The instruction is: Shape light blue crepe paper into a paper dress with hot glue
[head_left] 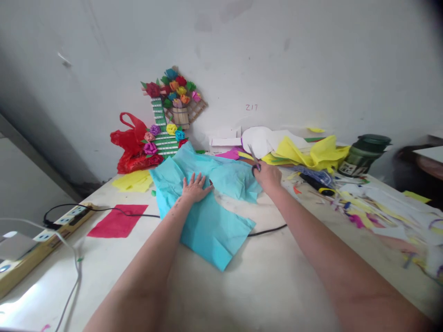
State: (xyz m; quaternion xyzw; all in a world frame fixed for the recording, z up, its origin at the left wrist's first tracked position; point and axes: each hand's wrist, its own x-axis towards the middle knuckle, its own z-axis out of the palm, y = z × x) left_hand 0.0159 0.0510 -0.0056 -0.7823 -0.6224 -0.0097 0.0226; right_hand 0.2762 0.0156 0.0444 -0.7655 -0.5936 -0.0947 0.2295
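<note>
A large creased sheet of light blue crepe paper lies across the middle of the table. My left hand rests flat on it with the fingers spread. A small dark thing, too small to name, shows by the thumb. Off the sheet's right end, my right hand is closed round the handles of a pair of scissors, the blades pointing up and away from me. Behind the paper stands a craft piece with colourful paper flowers and a green and white striped base.
A red plastic bag and red paper square lie left, near a power strip with cables. Yellow crepe paper, a black and yellow tool, paper scraps and a dark green bottle are at right.
</note>
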